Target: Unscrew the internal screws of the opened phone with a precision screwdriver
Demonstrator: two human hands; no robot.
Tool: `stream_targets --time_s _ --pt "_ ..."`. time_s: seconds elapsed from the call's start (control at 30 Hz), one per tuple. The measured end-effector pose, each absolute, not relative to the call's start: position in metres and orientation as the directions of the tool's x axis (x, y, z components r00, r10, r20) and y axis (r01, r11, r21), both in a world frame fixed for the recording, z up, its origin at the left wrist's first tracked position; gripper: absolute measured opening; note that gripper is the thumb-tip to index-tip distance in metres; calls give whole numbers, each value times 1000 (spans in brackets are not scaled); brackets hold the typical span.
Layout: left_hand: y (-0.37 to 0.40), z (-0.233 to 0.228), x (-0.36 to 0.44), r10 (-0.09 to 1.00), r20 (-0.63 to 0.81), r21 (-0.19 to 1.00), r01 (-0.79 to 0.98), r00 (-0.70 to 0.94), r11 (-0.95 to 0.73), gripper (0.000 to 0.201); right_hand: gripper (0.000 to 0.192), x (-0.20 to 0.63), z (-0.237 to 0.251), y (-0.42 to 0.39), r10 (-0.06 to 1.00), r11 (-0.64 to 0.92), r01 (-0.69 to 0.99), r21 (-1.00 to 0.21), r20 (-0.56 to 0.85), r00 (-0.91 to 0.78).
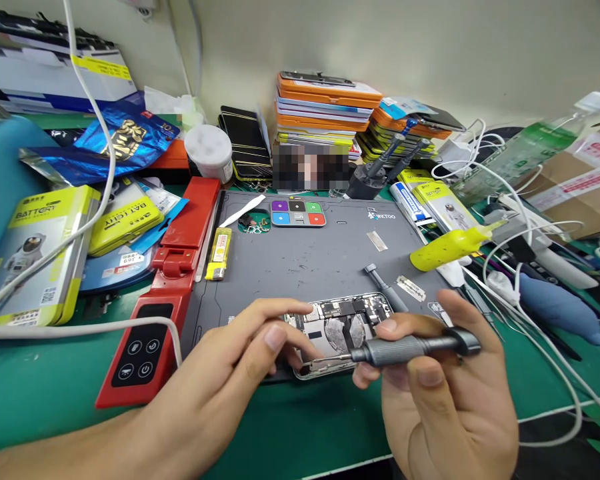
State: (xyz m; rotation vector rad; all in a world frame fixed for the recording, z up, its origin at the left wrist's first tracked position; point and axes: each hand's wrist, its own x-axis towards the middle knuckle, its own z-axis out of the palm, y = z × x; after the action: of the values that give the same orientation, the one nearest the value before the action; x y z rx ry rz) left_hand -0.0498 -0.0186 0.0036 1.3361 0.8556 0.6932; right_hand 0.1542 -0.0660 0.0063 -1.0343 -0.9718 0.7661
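Note:
An opened smartphone lies on the grey work mat, its circuit board and inner parts exposed. My left hand grips its left end, fingers curled over the frame and one fingertip near the lower left corner. In my right hand is a grey precision screwdriver, held nearly level between thumb and fingers. Its thin shaft points left, with the tip at the phone's lower left corner. Whether it sits on a screw I cannot tell. Another grey screwdriver lies behind the phone, partly covered.
Left stand a red device with touch buttons and yellow battery boxes. A lighter, a razor blade and a coloured screw tray lie on the mat. A yellow bottle and white cables are at right.

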Motion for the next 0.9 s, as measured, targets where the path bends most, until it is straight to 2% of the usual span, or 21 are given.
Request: stream_targets --time_s 0.07,0.1,0.17,0.23,0.33,0.4,0.47,0.6,0.9 --pt "-20 3 -52 836 -83 984 178 542 -18 29 39 152 5 -67 808 400 20 -916 363 464" --pt "-20 3 -53 819 -28 968 220 573 -120 25 42 151 4 -68 753 429 120 -895 428 499" --pt "-21 2 -55 749 163 891 229 642 -391 23 50 153 1 -69 629 461 365 -809 588 508" --pt "-22 0 -56 592 386 723 166 708 -670 25 57 159 -2 -68 558 477 546 -689 717 419" --pt "-26 -4 -56 354 548 434 104 758 -895 30 55 171 -4 -63 613 519 600 -609 754 235" --pt "-28 -7 -54 272 563 304 110 781 -946 32 51 173 -5 -57 639 542 631 -555 760 120" --pt "-30 -9 -53 258 567 242 141 783 -960 33 57 170 -5 -52 630 575 642 -507 775 48" --pt "-30 -8 -54 280 561 226 181 779 -957 33 71 160 -11 -48 658 588 601 -542 752 35" --pt "-31 -11 -53 310 522 201 238 795 -950 39 75 159 -12 -43 696 634 575 -517 706 -133"
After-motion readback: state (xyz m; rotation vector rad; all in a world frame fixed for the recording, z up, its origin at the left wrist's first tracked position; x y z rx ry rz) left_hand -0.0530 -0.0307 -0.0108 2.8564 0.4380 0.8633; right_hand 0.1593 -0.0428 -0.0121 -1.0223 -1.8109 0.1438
